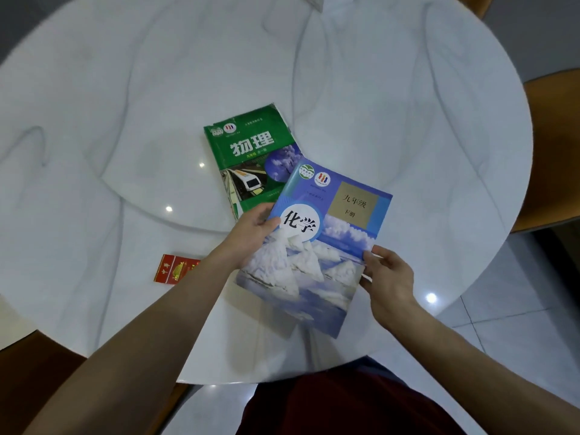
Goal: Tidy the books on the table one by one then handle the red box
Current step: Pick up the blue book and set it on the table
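Note:
A green textbook [248, 152] lies flat near the middle of the round white marble table [125, 89]. A blue textbook [317, 246] with an ice picture on its cover is held above the table, tilted, its top corner overlapping the green book's lower right. My left hand [251, 233] grips its left edge, thumb on the cover. My right hand [387, 274] grips its right edge. A small red box [175, 270] lies on the table left of my left forearm, which hides its right end.
A wooden chair [552, 152] stands at the table's right edge. Another wooden seat [37, 381] shows at the lower left. A small pale object [310, 0] sits at the table's far edge. The tiled floor [518, 324] lies to the lower right.

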`<state>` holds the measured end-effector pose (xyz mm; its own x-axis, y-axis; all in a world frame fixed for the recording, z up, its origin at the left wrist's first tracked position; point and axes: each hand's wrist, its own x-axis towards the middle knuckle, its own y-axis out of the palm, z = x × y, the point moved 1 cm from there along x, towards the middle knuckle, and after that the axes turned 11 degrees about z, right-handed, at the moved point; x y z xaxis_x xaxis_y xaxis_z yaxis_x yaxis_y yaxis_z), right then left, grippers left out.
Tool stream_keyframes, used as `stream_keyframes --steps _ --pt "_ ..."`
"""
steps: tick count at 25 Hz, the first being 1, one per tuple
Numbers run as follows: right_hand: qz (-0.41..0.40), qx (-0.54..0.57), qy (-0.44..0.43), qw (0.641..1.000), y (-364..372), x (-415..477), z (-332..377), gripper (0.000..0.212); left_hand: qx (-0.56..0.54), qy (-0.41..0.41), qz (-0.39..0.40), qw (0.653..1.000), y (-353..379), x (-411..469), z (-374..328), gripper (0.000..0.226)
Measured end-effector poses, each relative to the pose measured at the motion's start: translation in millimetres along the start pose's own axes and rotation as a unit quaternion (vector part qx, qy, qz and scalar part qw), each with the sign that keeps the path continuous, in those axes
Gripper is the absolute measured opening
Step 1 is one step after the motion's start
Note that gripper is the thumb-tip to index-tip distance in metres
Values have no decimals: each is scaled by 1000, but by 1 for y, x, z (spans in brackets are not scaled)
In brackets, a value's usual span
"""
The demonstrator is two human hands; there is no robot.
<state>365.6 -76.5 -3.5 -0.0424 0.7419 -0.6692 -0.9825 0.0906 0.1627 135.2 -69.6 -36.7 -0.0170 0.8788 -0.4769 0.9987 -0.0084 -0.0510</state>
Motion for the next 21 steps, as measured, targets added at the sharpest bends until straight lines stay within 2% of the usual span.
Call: stream_keyframes --steps 5,10,17,21 --pt "84 -54 -12 995 34 32 48 17 -62 9 -108 992 -17 -2 -19 21" --pt "146 -151 -28 977 80 72 87 32 -110 9 -205 973 -38 9 -33 19" --pt "186 -250 -57 949 148 137 120 21 -118 -18 -300 946 -72 43 -50 28" --pt "174 -287 -67 940 173 172 122 32 -93 -20 -336 937 -87 62 -55 28"
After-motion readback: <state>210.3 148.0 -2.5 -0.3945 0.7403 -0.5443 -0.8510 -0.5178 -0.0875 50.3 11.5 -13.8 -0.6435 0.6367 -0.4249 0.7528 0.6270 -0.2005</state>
